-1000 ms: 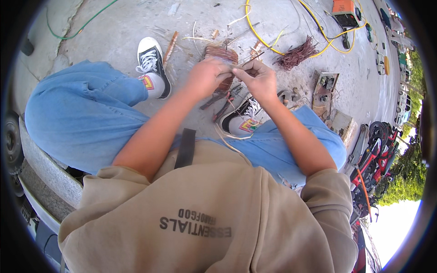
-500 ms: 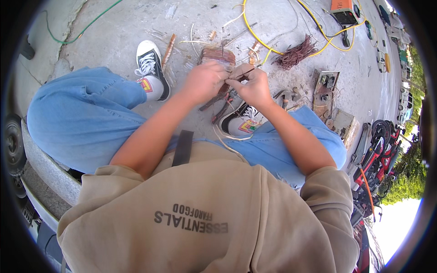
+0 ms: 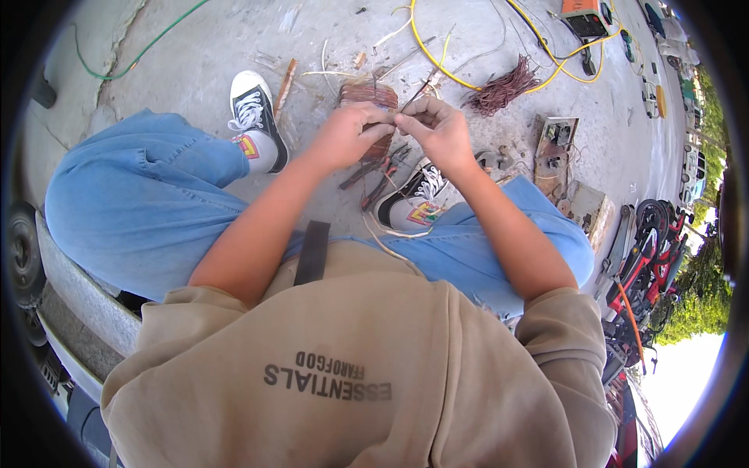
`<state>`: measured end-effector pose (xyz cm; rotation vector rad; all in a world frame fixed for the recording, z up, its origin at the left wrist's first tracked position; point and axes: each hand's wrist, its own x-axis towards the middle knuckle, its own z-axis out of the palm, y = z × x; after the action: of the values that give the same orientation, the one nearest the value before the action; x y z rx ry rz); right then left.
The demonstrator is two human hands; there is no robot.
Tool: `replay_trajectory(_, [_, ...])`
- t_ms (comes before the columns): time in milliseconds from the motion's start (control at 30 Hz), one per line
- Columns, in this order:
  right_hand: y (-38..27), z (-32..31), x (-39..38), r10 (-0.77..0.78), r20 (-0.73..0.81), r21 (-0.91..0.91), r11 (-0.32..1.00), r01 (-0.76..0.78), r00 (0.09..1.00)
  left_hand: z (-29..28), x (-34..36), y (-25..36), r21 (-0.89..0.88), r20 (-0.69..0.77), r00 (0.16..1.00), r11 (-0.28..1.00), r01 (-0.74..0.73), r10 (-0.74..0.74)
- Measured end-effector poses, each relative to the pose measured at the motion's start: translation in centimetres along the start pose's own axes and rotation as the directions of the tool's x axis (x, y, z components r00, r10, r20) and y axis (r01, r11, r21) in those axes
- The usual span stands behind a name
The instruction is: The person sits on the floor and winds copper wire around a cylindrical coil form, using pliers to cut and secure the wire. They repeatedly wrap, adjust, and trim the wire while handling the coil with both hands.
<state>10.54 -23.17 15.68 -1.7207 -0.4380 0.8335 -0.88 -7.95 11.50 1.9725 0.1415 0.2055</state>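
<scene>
My left hand [image 3: 347,134] and my right hand [image 3: 437,129] meet fingertip to fingertip above the concrete ground, pinching a thin wire [image 3: 392,119] between them. Just beyond the hands lies a reddish-brown coil of copper wire [image 3: 367,92], partly hidden by my left hand. Below the hands a pair of pliers [image 3: 382,173] with dark handles lies on the ground beside my right shoe [image 3: 409,201]. My left shoe [image 3: 253,117] rests further left. A pale wire [image 3: 390,238] trails from the hands toward my lap.
A loose bundle of copper strands [image 3: 505,86] lies at the upper right, crossed by a yellow cable [image 3: 437,58]. A green cable [image 3: 129,62] runs at upper left. Metal boxes [image 3: 558,148] and red machinery [image 3: 647,257] stand on the right. An orange device [image 3: 589,15] sits at the top.
Both hands have risen slightly and drawn together until the fingertips touch on the thin wire. Legs and shoes have stayed put.
</scene>
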Motion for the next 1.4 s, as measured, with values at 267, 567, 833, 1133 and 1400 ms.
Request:
replay_trajectory(267, [-3.8,-1.1,0.0,-0.023,-0.015,0.101,0.995,0.024,1.000,0.3,-0.2,1.4,-0.528,0.238,0.925,0.759,0.380,-0.297])
replay_trajectory(567, [-3.3,0.7,0.5,0.000,0.041,0.050,0.999,-0.002,0.999,1.5,-1.0,-0.3,-0.708,0.289,0.876,0.530,0.467,-0.385])
replay_trajectory(833, [-3.2,0.0,0.5,-0.039,-0.054,0.094,0.995,0.044,0.998,1.2,-0.6,2.8,-0.715,0.169,0.832,0.515,0.472,-0.528])
replay_trajectory(1133, [-2.9,-0.1,1.1,-0.001,-0.078,0.134,0.991,0.011,0.997,1.4,0.8,2.1,-0.567,0.172,0.764,0.572,0.593,-0.622])
replay_trajectory(1400, [-3.3,-0.9,1.2,0.077,-0.060,0.161,0.985,-0.067,0.995,0.6,-1.1,-1.7,-0.390,-0.220,0.709,0.726,0.566,-0.670])
